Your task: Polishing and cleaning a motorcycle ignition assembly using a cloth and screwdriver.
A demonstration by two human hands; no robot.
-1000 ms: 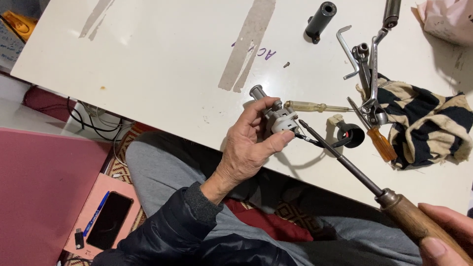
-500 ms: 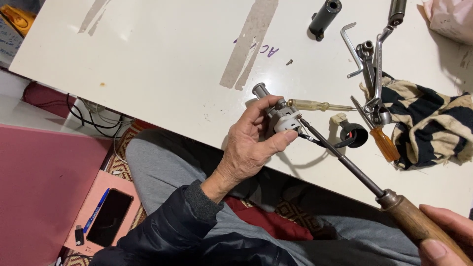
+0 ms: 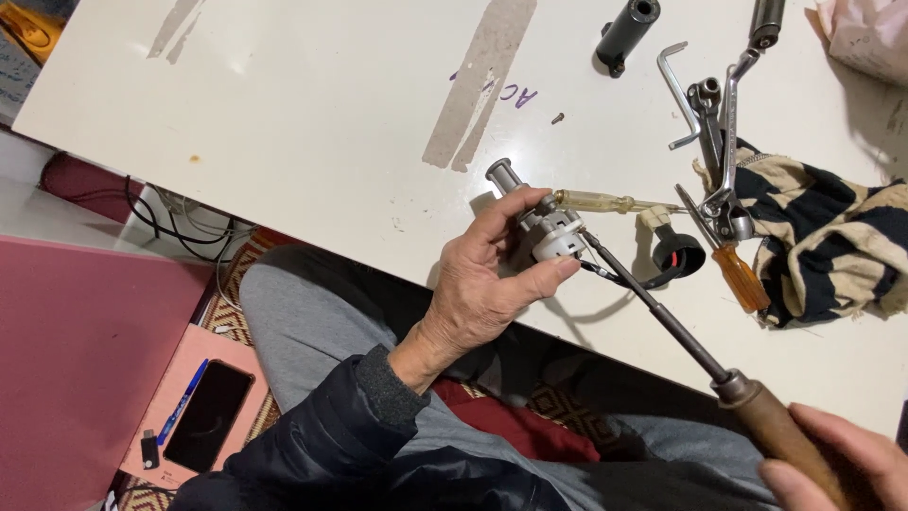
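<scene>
My left hand (image 3: pixel 482 284) clamps the small metal part (image 3: pixel 544 225) above the desk (image 3: pixel 312 114) edge. My right hand (image 3: pixel 832 454) grips the long screwdriver (image 3: pixel 662 317), its tip touching the part.

A striped cloth (image 3: pixel 832 246), wrenches (image 3: pixel 719 142) and a black tube (image 3: pixel 626 33) lie on the white table (image 3: pixel 312 142).

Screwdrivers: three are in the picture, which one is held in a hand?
The wooden-handled screwdriver, gripped by the right hand. The yellow one and the orange one lie on the table.
</scene>
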